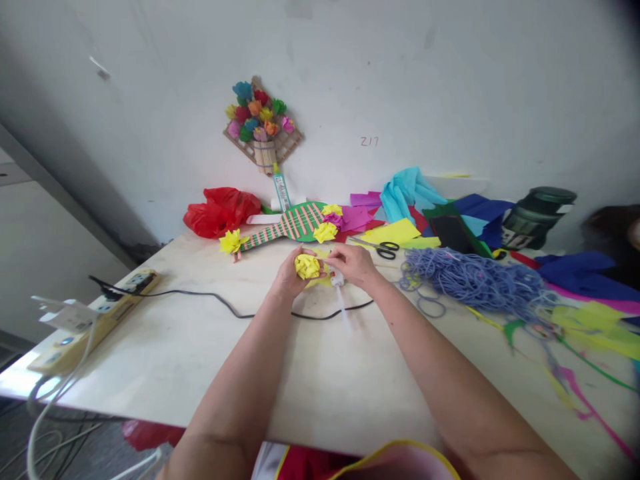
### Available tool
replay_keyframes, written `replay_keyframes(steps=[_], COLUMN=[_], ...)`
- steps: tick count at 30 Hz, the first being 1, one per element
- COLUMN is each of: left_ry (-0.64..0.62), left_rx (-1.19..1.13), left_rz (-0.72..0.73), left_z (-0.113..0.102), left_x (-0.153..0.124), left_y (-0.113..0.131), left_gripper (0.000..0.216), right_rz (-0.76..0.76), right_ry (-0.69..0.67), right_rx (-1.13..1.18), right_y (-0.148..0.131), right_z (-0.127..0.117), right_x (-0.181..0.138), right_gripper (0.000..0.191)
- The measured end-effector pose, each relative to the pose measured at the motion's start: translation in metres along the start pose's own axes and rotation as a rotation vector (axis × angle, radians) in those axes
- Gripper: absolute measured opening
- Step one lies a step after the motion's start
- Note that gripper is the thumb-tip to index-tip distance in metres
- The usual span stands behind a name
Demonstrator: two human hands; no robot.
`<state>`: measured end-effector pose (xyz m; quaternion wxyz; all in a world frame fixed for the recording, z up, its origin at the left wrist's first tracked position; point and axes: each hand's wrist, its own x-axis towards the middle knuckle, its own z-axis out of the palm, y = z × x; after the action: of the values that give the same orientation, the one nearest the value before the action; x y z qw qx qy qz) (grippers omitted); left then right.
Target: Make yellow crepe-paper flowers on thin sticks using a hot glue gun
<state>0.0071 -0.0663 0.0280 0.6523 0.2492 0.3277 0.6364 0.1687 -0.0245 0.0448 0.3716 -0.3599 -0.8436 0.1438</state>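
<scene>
My left hand [291, 274] cups a yellow paper flower [307, 267], fingers wrapped round its side. Close beside it, my right hand [353, 265] has thumb and forefinger pinched together at the flower's right edge; what the pinch holds, if anything, is too small to make out. Under the right hand lies a white glue gun [337, 277] with a clear glue stick [345, 308] sticking out toward me. Behind the hands rests a green guitar-shaped craft [303, 223] with pink strips, yellow flowers and a magenta one.
Black-handled scissors [386, 249] lie right of the hands, near yellow paper [393, 233] and a tangle of blue-purple cord [470, 277]. A black cable [215, 295] crosses from a power strip [95, 327] at left. A red plastic bag [223, 212] and a dark green bottle [537, 217] stand farther back.
</scene>
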Motion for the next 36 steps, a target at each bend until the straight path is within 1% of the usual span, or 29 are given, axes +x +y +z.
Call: replay_keyframes(steps=[6, 14, 22, 30, 36], left_ry=[-0.004, -0.011, -0.011, 0.005, 0.017], left_rx=[0.007, 0.003, -0.013, -0.02, -0.019], left_rz=[0.003, 0.004, 0.008, 0.011, 0.004], left_z=[-0.0008, -0.0008, -0.0013, -0.0013, -0.0006], left_x=[0.0005, 0.0008, 0.0, 0.0, -0.0013], left_y=[-0.0001, -0.0004, -0.0005, 0.0006, 0.0012], left_gripper=[0.039, 0.038, 0.035, 0.036, 0.032], right_rz=[0.039, -0.006, 0.017, 0.012, 0.007], right_ry=[-0.017, 0.0, -0.002, -0.007, -0.013], right_rx=[0.056, -0.075, 0.081, -0.014, 0.014], right_y=[-0.0001, -0.0067, -0.0033, -0.0037, -0.0037], right_z=[0.0, -0.0039, 0.0005, -0.003, -0.0024], right_x=[0.0007, 0.0001, 0.0017, 0.0007, 0.0009], right_gripper=[0.011, 0.012, 0.012, 0.012, 0.012])
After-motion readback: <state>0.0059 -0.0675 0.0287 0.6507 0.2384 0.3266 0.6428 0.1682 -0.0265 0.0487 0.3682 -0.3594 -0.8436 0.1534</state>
